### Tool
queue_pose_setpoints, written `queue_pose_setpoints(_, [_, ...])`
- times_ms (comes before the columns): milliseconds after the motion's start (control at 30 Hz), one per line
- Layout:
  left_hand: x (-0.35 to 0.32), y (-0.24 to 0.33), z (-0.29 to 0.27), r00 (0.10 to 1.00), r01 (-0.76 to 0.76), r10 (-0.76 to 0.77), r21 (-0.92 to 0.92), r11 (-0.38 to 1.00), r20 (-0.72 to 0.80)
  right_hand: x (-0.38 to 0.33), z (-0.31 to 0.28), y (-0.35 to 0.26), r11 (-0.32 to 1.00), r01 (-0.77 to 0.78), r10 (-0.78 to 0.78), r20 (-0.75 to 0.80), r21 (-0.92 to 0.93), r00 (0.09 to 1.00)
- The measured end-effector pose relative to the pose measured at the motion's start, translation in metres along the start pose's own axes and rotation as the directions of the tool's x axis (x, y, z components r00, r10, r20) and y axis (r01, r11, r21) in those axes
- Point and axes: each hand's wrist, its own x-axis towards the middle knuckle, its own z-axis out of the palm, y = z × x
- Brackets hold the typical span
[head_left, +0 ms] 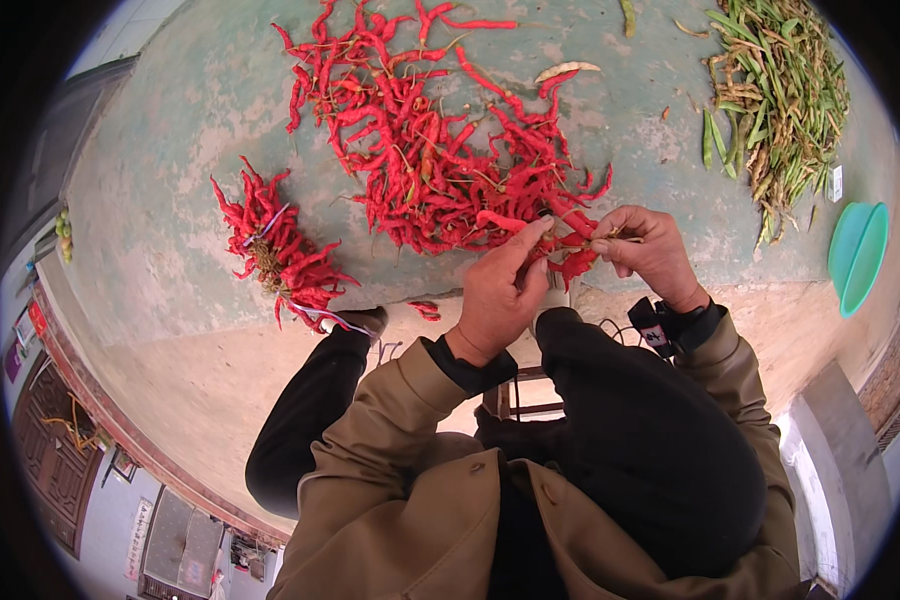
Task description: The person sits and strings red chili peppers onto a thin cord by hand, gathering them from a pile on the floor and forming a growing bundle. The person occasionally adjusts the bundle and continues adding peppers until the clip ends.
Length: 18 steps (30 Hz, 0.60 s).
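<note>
On the left of the painted concrete floor [170, 230] lies a tied bunch of red chillies [275, 250], bound about its stems with a pale string whose loose end trails toward the person's shoe [365, 320]. It lies apart from the big loose pile of red chillies [420, 150] spread across the middle.

The left hand [500, 295] reaches up from the knees, its fingers closed narrowly about a few red chillies [570, 255] at the near edge of the pile, thumb and forefinger pinching near the stem ends. The right hand [650, 250] meets it just beside, also pinched shut on the stalks of the same small cluster, so both hands hold it between them.

Judging by the finished bunch, the work in hand looks like gathering chillies by their stems. Doing it well would call for keeping the stalks lined up and level, gripping close to the caps so the pods hang free, and holding firmly without crushing the dry, brittle stems.

Farther right a heap of green bean pods [780, 90] lies on the floor, and at the right edge stands a turquoise plastic basin [858, 255].
</note>
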Motion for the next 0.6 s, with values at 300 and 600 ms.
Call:
queue_pose_setpoints(300, [-0.003,0.003,0.011,0.978,-0.206,0.183,0.409,0.889,0.097,0.0,0.005,-0.001,1.0,-0.003,0.003,0.046,-0.003,0.999])
queue_pose_setpoints(600, [-0.003,-0.001,0.016,0.958,-0.282,0.218,0.481,0.83,0.184,0.0,0.015,0.006,0.978,0.053,-0.053,0.003,-0.201,0.999])
